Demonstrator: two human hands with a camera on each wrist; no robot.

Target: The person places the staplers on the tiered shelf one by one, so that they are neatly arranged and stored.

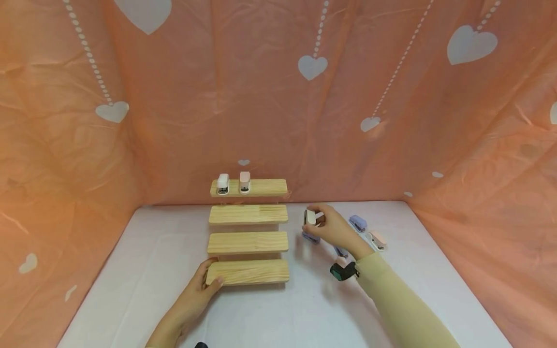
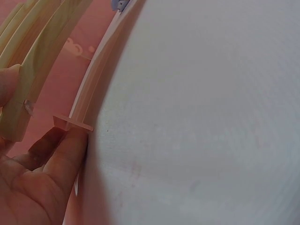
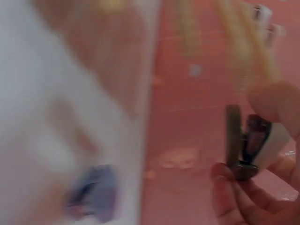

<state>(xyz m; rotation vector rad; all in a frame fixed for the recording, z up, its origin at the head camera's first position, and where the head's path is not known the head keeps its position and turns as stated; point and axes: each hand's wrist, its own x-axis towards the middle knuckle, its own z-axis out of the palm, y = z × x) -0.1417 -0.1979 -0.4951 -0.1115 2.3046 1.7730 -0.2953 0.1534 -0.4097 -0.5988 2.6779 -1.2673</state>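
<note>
Beside shelves [image 1: 248,242], right hand [image 1: 331,227], gripped white stapler [image 1: 311,217]

My left hand [image 1: 196,295] is gripping the shelf [image 1: 248,242] at its front left end. Two staplers [image 1: 223,183] are standing on its rear board [image 1: 270,187]. Right of it, my right hand [image 1: 337,229] is holding another stapler [image 1: 311,217] near other staplers [image 1: 358,223].
</note>
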